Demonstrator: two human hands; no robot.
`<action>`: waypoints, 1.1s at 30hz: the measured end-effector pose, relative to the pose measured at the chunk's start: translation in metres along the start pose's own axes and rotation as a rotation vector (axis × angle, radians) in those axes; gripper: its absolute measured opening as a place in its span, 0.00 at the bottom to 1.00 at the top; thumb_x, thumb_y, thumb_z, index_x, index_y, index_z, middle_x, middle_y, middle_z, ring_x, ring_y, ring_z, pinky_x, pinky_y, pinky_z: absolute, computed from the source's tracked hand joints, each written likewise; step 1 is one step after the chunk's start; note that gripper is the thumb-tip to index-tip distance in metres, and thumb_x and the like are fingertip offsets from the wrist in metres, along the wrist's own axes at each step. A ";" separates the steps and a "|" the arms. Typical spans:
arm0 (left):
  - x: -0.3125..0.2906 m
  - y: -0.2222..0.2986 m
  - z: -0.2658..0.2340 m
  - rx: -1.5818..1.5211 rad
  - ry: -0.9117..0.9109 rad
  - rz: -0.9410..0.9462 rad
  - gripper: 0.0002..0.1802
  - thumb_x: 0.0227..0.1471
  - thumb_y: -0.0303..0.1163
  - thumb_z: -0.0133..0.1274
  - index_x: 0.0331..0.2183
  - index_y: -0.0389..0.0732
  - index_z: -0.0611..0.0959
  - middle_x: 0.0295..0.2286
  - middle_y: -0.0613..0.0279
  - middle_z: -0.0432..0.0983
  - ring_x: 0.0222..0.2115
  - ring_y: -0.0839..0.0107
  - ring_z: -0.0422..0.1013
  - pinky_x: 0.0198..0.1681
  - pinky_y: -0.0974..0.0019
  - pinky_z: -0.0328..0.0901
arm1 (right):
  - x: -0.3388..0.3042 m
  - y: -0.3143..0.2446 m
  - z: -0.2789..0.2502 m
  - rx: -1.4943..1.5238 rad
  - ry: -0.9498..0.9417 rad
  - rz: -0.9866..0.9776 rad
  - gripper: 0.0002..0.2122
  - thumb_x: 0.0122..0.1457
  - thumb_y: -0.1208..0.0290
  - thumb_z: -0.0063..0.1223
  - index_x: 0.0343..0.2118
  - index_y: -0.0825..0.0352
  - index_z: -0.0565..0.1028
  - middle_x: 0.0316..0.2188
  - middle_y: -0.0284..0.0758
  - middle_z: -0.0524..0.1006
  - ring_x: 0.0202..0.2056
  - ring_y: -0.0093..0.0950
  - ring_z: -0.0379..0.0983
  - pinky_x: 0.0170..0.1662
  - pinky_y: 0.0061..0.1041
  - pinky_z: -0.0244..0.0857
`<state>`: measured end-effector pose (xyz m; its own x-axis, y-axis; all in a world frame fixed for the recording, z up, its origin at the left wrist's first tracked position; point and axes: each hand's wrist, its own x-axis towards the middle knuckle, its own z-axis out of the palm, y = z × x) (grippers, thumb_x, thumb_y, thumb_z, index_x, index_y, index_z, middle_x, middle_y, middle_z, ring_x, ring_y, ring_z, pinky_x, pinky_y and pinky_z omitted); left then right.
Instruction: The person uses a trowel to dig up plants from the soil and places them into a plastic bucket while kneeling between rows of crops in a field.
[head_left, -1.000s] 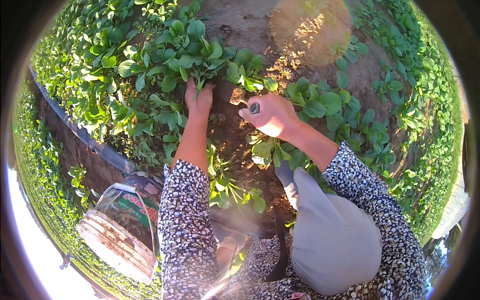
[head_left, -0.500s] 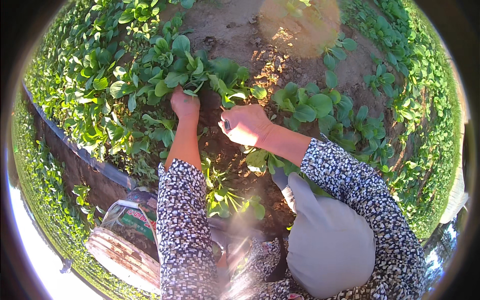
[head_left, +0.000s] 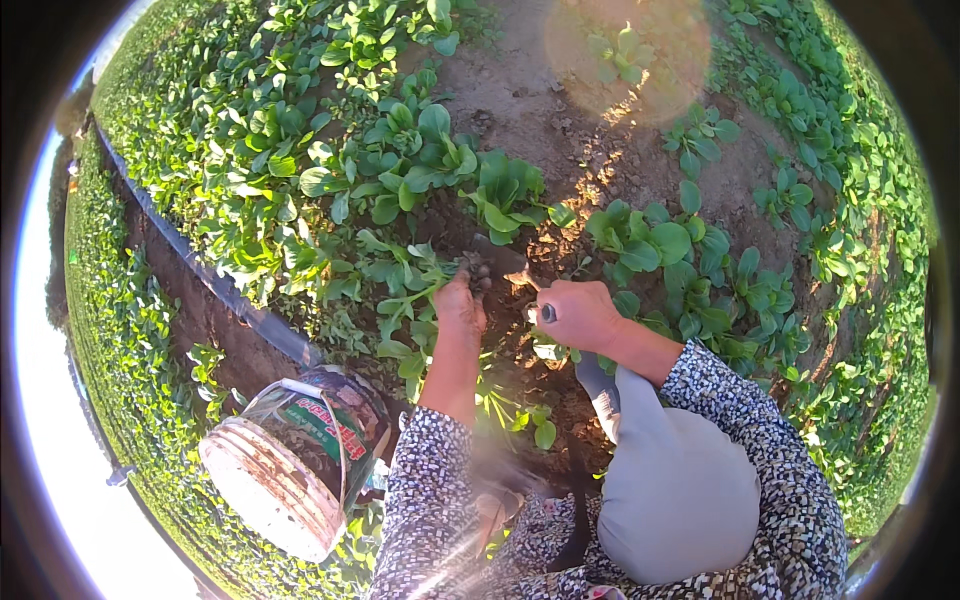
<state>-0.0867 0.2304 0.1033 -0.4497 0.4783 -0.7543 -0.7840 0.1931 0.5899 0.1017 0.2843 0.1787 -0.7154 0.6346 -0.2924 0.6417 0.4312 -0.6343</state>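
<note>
Bucket is lying tilted at the bed's near left edge. Left hand is pinching a leafy seedling, fingers clamped at its base; right hand is gripping a trowel, blade in the soil. Loosening deep beside the roots and pulling low should be sparing the stem.

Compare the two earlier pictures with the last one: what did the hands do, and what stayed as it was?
The left hand, earlier reaching up into the leaves, has drawn back a little and now grips leafy stems at soil level. The right hand has moved closer to it, keeping its grip on a small tool whose blade now meets the soil beside the left hand. The bucket stays at the person's left.
</note>
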 end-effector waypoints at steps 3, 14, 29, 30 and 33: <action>-0.036 -0.010 -0.001 0.101 0.061 -0.124 0.09 0.54 0.26 0.50 0.39 0.45 0.74 0.26 0.64 0.76 0.19 0.74 0.69 0.18 0.72 0.62 | -0.013 0.009 -0.008 0.102 0.017 0.070 0.12 0.48 0.58 0.53 0.19 0.62 0.75 0.19 0.37 0.74 0.25 0.39 0.71 0.28 0.35 0.64; -0.103 -0.034 -0.088 1.047 -0.060 0.227 0.20 0.54 0.40 0.47 0.46 0.40 0.76 0.32 0.55 0.76 0.32 0.66 0.73 0.36 0.62 0.68 | -0.041 -0.068 -0.130 0.290 0.152 -0.079 0.16 0.49 0.66 0.59 0.15 0.69 0.65 0.11 0.28 0.58 0.17 0.18 0.53 0.21 0.26 0.51; -0.248 0.101 -0.112 -0.146 -0.273 0.846 0.16 0.55 0.23 0.43 0.46 0.39 0.71 0.28 0.67 0.72 0.28 0.79 0.67 0.30 0.74 0.63 | -0.120 -0.303 -0.158 1.319 -0.263 -0.179 0.11 0.55 0.66 0.56 0.20 0.59 0.67 0.12 0.24 0.64 0.10 0.16 0.58 0.09 0.16 0.45; -0.274 0.129 -0.120 0.030 -0.144 1.040 0.16 0.54 0.23 0.42 0.46 0.39 0.71 0.28 0.67 0.72 0.29 0.79 0.66 0.31 0.74 0.62 | -0.118 -0.303 -0.148 1.266 -0.269 -0.165 0.12 0.57 0.65 0.53 0.21 0.57 0.64 0.14 0.24 0.63 0.10 0.16 0.57 0.10 0.17 0.45; -0.332 0.215 -0.150 0.269 0.365 1.488 0.11 0.55 0.23 0.41 0.41 0.36 0.73 0.31 0.60 0.73 0.30 0.69 0.67 0.34 0.67 0.63 | -0.110 -0.298 -0.129 1.045 -0.263 -0.187 0.12 0.56 0.64 0.54 0.21 0.56 0.64 0.12 0.21 0.61 0.09 0.14 0.55 0.09 0.15 0.43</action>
<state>-0.1695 -0.0154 0.4374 -0.8319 0.1524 0.5335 0.5264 -0.0875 0.8457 0.0251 0.1692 0.4921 -0.8933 0.4057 -0.1935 0.0545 -0.3294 -0.9426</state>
